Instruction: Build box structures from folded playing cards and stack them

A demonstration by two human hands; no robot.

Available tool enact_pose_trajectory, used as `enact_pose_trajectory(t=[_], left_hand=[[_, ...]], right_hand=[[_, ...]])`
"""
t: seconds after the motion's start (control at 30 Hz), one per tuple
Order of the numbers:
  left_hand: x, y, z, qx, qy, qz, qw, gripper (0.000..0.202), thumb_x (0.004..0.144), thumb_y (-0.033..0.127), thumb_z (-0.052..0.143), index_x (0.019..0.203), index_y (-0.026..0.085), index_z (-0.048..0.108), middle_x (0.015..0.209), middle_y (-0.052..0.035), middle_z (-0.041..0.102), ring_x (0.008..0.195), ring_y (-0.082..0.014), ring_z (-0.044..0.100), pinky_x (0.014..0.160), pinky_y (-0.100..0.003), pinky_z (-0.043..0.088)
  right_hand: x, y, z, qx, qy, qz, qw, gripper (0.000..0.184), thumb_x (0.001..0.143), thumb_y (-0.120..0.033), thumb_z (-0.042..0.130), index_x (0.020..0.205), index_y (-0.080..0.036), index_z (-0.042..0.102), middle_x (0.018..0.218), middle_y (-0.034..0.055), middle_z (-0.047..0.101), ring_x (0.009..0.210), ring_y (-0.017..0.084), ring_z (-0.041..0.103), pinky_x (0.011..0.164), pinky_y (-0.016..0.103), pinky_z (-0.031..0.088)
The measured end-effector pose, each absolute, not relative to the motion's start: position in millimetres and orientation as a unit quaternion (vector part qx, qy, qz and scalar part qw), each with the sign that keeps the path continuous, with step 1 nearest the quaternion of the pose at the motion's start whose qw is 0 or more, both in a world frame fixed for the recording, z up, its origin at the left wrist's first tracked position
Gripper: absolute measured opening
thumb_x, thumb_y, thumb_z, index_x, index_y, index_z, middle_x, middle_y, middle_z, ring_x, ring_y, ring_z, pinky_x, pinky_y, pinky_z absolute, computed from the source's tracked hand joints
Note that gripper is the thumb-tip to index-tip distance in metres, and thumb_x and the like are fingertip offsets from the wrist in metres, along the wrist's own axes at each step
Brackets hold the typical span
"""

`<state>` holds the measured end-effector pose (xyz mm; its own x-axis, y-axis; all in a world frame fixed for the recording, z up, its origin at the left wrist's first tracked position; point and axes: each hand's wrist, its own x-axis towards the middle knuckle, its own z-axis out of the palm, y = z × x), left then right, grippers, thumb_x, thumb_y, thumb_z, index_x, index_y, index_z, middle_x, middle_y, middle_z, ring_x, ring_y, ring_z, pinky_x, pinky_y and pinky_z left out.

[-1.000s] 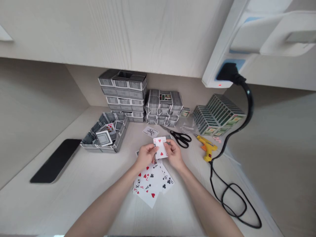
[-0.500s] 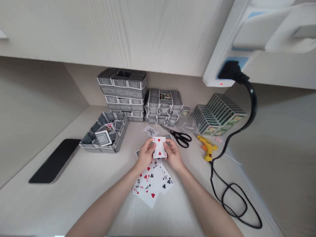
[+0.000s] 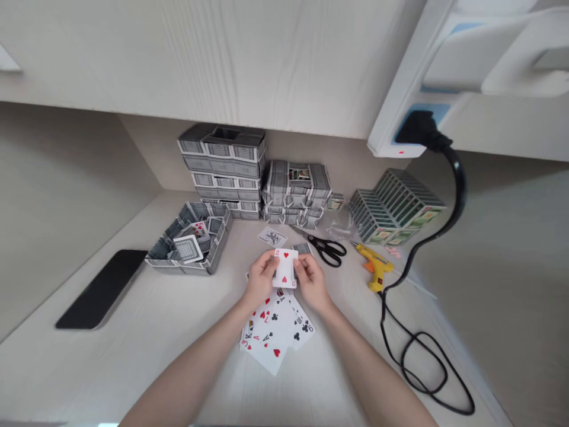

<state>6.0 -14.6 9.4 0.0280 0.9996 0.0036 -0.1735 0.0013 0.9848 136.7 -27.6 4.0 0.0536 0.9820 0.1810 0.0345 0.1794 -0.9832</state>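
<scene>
My left hand (image 3: 260, 280) and my right hand (image 3: 311, 281) hold a two of hearts card (image 3: 285, 268) upright between them, fingers pinched on its side edges above the desk. Just below the hands lies a fanned pile of face-up playing cards (image 3: 275, 329). A single face-up card (image 3: 271, 237) lies beyond the held card.
An open tray made of cards (image 3: 190, 246) with loose cards sits at left, near a black phone (image 3: 102, 288). Stacked card boxes (image 3: 224, 169), more card boxes (image 3: 297, 193) and rows of packs (image 3: 393, 207) line the back. Black scissors (image 3: 328, 249), a yellow glue gun (image 3: 374, 265) and its black cable (image 3: 418, 356) lie at right.
Both hands turned the two of hearts from tilted to upright and closed in on its edges. The pile and everything else stayed put.
</scene>
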Motion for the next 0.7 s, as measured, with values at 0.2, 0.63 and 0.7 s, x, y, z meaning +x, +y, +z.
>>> enact_pose_trajectory(t=[0.2,0.63,0.7], left_hand=[[7.5,-16.7,12.0,0.472,0.447,0.545,0.529,0.02,0.075,0.029,0.053,0.091,0.018,0.058,0.072,0.0025,0.06,0.062,-0.0103,0.05,0.059,-0.021,0.04],[6.4,-12.2,11.5,0.441,0.445,0.538,0.564,0.012,0.071,0.029,0.055,0.074,0.017,0.056,0.058,0.0051,0.051,0.051,-0.0088,0.043,0.052,-0.02,0.036],[5.4,-11.2,9.5,0.44,0.442,0.537,0.567,0.012,0.071,0.029,0.054,0.075,0.018,0.057,0.061,0.0044,0.054,0.054,-0.0092,0.045,0.054,-0.02,0.037]], right_hand=[[135.2,-27.3,7.2,-0.434,-0.474,0.521,0.562,0.023,0.078,-0.041,0.056,0.088,-0.02,0.053,0.056,-0.0054,0.05,0.046,0.009,0.042,0.043,0.02,0.032],[130.9,-26.7,8.6,-0.425,-0.397,0.584,0.566,0.022,0.074,-0.04,0.06,0.08,-0.021,0.05,0.05,-0.0093,0.046,0.035,0.006,0.035,0.033,0.018,0.025],[131.1,-26.2,8.0,-0.419,-0.387,0.593,0.569,0.022,0.073,-0.039,0.061,0.081,-0.021,0.05,0.049,-0.0095,0.046,0.035,0.006,0.035,0.032,0.017,0.024]])
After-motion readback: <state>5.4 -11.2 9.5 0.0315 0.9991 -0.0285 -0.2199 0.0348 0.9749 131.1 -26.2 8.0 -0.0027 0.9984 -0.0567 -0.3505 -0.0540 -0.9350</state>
